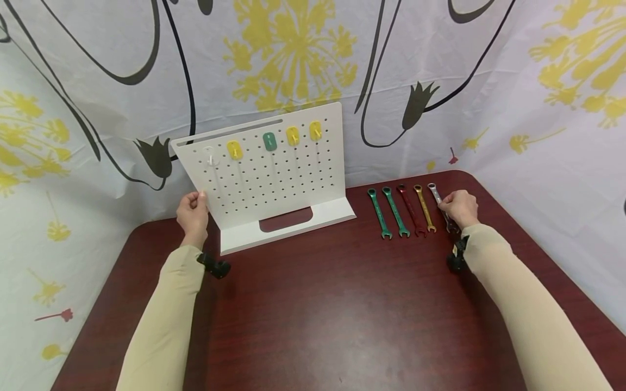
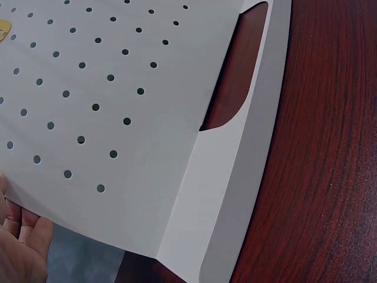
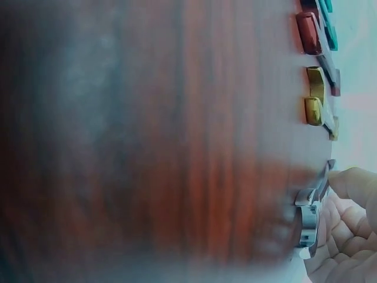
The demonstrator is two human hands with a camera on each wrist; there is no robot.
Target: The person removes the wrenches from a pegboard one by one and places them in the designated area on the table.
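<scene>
My left hand (image 1: pixel 193 217) pinches the left side edge of a white pegboard stand (image 1: pixel 288 187), with the thumb at the front and the other fingers partly behind it. The left wrist view shows these fingers (image 2: pixel 36 239) at the board's edge. At the right of the table, my right hand (image 1: pixel 461 207) holds a silver combination wrench (image 1: pixel 434 191) by its shaft, which the fingers partly cover. In the right wrist view the open end of the silver wrench (image 3: pixel 308 227) shows beside the thumb, low at the tabletop.
Left of the silver wrench lie a gold wrench (image 1: pixel 424 208), a red wrench (image 1: pixel 409 208) and two green wrenches (image 1: pixel 395 210), roughly parallel. Yellow hooks (image 1: pixel 293 136), a green hook (image 1: pixel 269 142) and a whitish hook (image 1: pixel 211 157) sit on the pegboard. A patterned cloth (image 1: pixel 303 65) hangs behind the dark red table (image 1: pixel 342 304).
</scene>
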